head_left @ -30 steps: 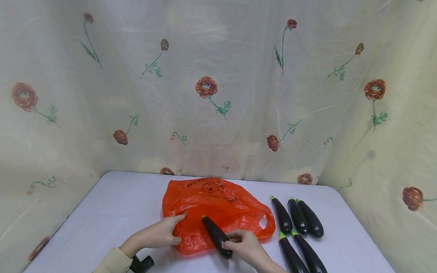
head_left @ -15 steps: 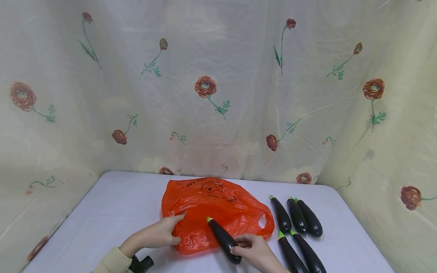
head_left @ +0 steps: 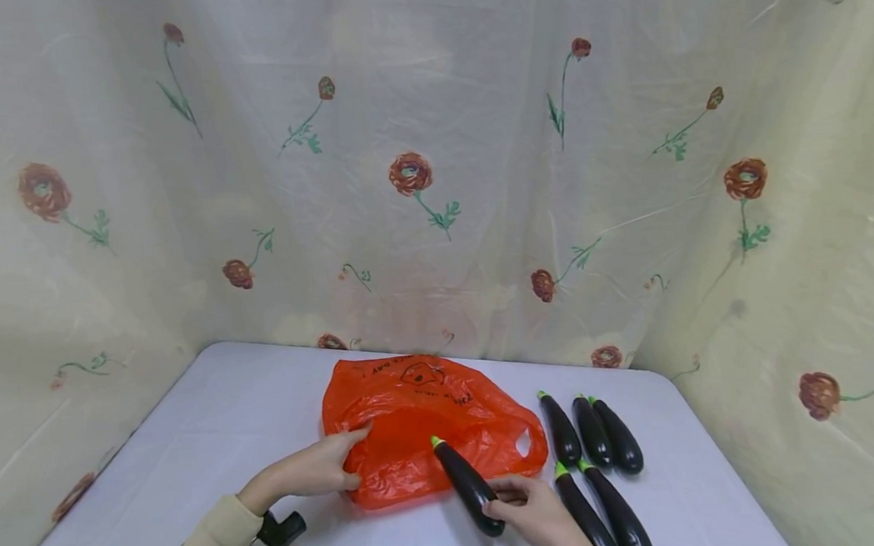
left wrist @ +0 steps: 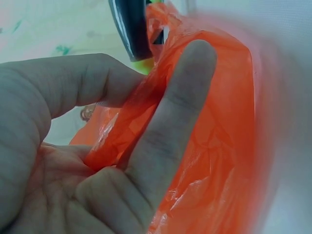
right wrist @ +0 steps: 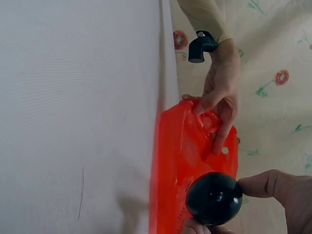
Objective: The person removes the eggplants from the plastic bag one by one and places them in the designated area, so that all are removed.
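A dark, glossy eggplant (head_left: 468,486) with a green tip is pinched near its thick end by my right hand (head_left: 534,513). It slants over the near edge of a red plastic bag (head_left: 430,399), tip toward the bag. The right wrist view shows its round end (right wrist: 214,199) between thumb and fingers. My left hand (head_left: 327,465) grips the bag's near left edge. Up close in the left wrist view, the crumpled plastic (left wrist: 209,146) lies between thumb and fingers of that hand. Whatever is inside the bag is hidden.
Several more eggplants (head_left: 561,429) lie in two rows on the white table (head_left: 249,401), to the right of the bag. A flower-printed curtain (head_left: 479,220) hangs around the back and sides. A black device (head_left: 282,530) is strapped at the left wrist.
My right hand has moved right and toward me with the eggplant, drawing it away from the bag's middle. The left hand and the bag have stayed in place.
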The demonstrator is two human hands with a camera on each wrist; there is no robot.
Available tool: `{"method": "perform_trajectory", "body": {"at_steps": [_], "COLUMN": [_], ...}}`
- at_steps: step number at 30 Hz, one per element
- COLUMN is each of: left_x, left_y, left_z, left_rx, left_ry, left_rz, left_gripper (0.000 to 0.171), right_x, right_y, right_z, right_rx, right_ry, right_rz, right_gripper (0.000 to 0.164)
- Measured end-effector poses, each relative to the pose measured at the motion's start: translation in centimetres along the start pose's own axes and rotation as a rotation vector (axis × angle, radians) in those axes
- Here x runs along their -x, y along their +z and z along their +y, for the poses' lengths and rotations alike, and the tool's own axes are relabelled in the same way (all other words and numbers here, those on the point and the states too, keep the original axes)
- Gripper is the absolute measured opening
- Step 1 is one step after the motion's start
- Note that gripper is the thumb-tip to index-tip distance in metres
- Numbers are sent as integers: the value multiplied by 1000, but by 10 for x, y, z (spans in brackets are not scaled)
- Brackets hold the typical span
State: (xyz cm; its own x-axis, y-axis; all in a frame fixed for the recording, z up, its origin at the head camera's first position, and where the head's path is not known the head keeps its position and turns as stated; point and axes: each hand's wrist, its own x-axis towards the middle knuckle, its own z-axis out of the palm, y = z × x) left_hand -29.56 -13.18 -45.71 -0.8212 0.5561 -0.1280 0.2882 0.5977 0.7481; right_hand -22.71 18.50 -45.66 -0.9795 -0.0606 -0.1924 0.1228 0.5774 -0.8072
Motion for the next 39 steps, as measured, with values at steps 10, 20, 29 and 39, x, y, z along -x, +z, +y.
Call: {"method": "perform_trajectory", "body": {"at_steps": [10, 20, 29, 39], "left_x": [-1, -1, 0, -1], "left_y": [0, -1, 0, 1], "left_z": [0, -2, -1, -3], "left_rx": [0, 41, 21, -2], "left_ry": [-11, -1, 5, 22], "left_rz": [-2, -24, -25, -12], "left_gripper": [77, 76, 76, 76], "right_x": [4, 11, 18, 25], "right_y": [-19, -36, -62, -91], "right_z": [12, 25, 46, 64], "right_rx": [-3, -3, 9, -15], "right_ry": [63, 127, 148, 157], "right_rz": [50, 134, 235, 263], "right_gripper": [42, 48, 50, 56]}}
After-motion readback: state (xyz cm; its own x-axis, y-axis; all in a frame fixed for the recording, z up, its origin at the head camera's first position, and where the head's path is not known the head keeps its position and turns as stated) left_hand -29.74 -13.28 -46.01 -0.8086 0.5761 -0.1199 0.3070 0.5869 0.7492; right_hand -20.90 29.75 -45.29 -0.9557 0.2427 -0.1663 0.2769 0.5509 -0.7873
